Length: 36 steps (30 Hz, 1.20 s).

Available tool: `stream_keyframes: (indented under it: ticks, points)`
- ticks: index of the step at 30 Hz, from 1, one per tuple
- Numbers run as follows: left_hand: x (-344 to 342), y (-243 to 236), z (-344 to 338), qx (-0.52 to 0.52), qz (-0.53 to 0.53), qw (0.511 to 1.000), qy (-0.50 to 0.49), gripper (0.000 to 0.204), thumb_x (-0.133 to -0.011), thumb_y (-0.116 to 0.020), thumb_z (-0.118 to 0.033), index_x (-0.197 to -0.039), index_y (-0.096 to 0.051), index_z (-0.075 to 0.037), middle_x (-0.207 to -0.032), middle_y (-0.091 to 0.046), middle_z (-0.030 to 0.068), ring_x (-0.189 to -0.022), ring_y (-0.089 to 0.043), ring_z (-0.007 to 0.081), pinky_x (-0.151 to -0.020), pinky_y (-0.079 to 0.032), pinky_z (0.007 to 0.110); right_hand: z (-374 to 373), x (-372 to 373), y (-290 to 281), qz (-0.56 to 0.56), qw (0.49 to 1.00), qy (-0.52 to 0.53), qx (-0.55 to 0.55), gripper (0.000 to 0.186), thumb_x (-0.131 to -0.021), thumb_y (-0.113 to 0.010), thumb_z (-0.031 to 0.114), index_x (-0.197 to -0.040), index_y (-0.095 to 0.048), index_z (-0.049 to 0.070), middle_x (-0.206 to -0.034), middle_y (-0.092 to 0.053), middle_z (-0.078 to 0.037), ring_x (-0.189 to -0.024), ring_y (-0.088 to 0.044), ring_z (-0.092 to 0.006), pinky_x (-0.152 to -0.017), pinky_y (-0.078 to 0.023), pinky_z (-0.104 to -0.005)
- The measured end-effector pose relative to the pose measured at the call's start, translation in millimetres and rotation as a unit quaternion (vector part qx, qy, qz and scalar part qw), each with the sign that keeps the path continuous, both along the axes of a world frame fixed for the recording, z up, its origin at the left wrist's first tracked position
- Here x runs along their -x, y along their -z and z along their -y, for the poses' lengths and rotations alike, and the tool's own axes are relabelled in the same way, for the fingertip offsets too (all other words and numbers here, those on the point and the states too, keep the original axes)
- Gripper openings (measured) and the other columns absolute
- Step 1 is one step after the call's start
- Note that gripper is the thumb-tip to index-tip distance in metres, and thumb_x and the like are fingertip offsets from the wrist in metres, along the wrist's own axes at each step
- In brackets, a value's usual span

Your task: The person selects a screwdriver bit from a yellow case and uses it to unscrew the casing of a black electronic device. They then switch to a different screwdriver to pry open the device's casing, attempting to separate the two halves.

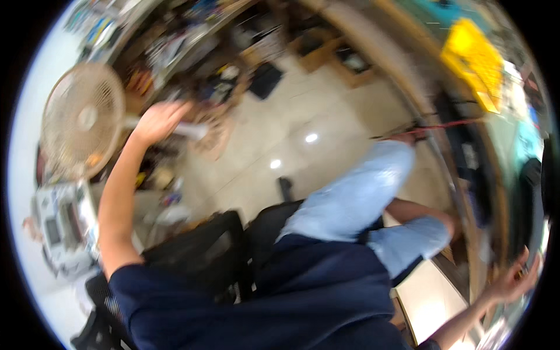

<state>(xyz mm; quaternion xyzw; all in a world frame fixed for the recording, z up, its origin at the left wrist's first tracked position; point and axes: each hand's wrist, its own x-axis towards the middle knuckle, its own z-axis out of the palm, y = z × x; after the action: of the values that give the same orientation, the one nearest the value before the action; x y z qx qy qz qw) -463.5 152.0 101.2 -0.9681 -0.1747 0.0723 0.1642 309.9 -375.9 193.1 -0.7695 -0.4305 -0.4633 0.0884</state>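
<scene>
My left hand (158,122) is raised in front of the pale stand pole (189,129) of a fan (84,119). Its fingers stretch out to the right, blurred, with no held thing visible; whether it touches the pole I cannot tell. Far off at the lower right, my right hand (516,282) is by the edge of a cluttered workbench (500,210). The fingers there look bent and apart, and I make out nothing firmly held. A long black object (529,195) lies on the bench beyond that hand.
A yellow plastic tray (473,64) sits on the right-hand bench. Cardboard boxes (350,67) and a black bin-like object (265,80) stand on the tiled floor (256,146). Crowded shelves (181,52) run along the far left. A black chair (201,251) and a grey-white machine (64,227) are at left.
</scene>
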Motion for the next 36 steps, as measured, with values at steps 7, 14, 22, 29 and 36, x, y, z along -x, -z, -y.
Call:
stream_keyframes:
  ticks: [7,14,22,29,36]
  points:
    - [-219.9,9.7,27.0,0.113,0.194,0.927,0.302,0.037,-0.082,-0.070,-0.009,-0.118,-0.069,-0.013,-0.101,-0.069,0.0061,-0.080,-0.067,0.0215,-0.070,-0.056,0.036,-89.9,75.8,6.6,-0.086,0.991,-0.049,-0.091,0.037,-0.092,-0.080,0.008,-0.127,-0.070,0.004,-0.131,-0.070,-0.013,-0.126,-0.063,-0.0300,-0.108,-0.046,-0.0413]
    - [-480.4,-64.2,116.1,0.312,0.476,0.773,0.281,0.051,-0.085,-0.079,-0.006,-0.133,-0.062,-0.001,-0.125,-0.069,0.0147,-0.111,-0.067,0.0339,-0.099,-0.053,0.045,-54.4,77.3,-45.1,-0.500,0.755,-0.201,-0.373,0.027,-0.111,-0.049,0.026,-0.108,-0.062,0.003,-0.096,-0.068,-0.014,-0.059,-0.052,-0.0121,-0.058,-0.048,-0.0277]
    - [-600.3,-86.2,114.4,0.527,0.302,0.753,0.254,0.100,-0.079,-0.088,-0.014,-0.161,-0.030,-0.005,-0.155,-0.044,0.0231,-0.144,-0.042,0.0423,-0.120,-0.035,0.045,-51.0,20.5,-85.3,-0.620,0.611,-0.307,-0.385,0.044,-0.112,-0.041,0.046,-0.097,-0.056,0.008,-0.075,-0.053,-0.005,-0.059,-0.043,-0.0079,-0.048,-0.034,-0.0212]
    - [-616.9,-80.5,118.7,0.543,0.336,0.722,0.266,0.084,-0.070,-0.092,-0.004,-0.142,-0.050,-0.006,-0.151,-0.049,0.0221,-0.142,-0.047,0.0428,-0.115,-0.043,0.047,-81.7,15.6,-93.4,-0.519,0.759,-0.237,-0.312,0.041,-0.105,-0.065,0.035,-0.127,-0.051,0.003,-0.106,-0.064,-0.014,-0.082,-0.065,-0.0158,-0.059,-0.052,-0.0233]
    - [-608.6,-68.0,124.7,0.524,0.357,0.725,0.271,0.072,-0.069,-0.086,0.006,-0.134,-0.057,-0.006,-0.149,-0.040,0.0219,-0.137,-0.051,0.0414,-0.113,-0.049,0.046,-82.9,15.5,-84.0,-0.290,0.919,-0.250,-0.094,0.071,-0.091,-0.083,0.016,-0.142,-0.034,0.006,-0.110,-0.072,-0.027,-0.092,-0.075,-0.0329,-0.076,-0.063,-0.0380]
